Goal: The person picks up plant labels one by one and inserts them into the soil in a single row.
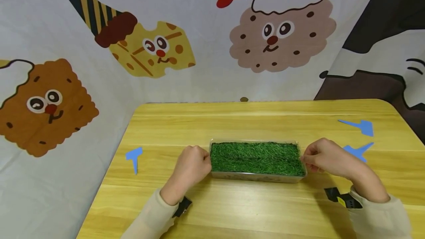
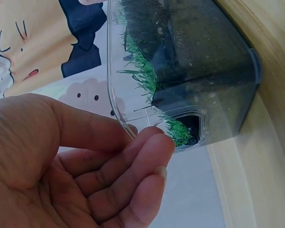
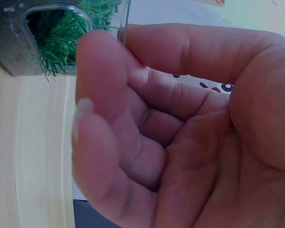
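A long clear plastic box (image 1: 259,177) stands on the table, holding green artificial grass (image 1: 255,154). My left hand (image 1: 192,165) pinches the box's left end by the rim, thumb against the fingers. At the opposite end, my right hand (image 1: 330,158) pinches the rim the same way. The left wrist view shows dark matter behind the box's clear wall (image 2: 218,85), under the grass, and a rounded opening in the end wall. A similar opening shows beside my right fingertips (image 3: 102,71) in the right wrist view, with grass blades poking out.
One blue T-shaped plant label (image 1: 134,156) lies left of the box. Two more, an upper blue label (image 1: 364,127) and a lower blue label (image 1: 356,153), lie to the right, the lower partly behind my right hand. A cartoon-printed cloth (image 1: 206,80) hangs behind the wooden table (image 1: 232,209).
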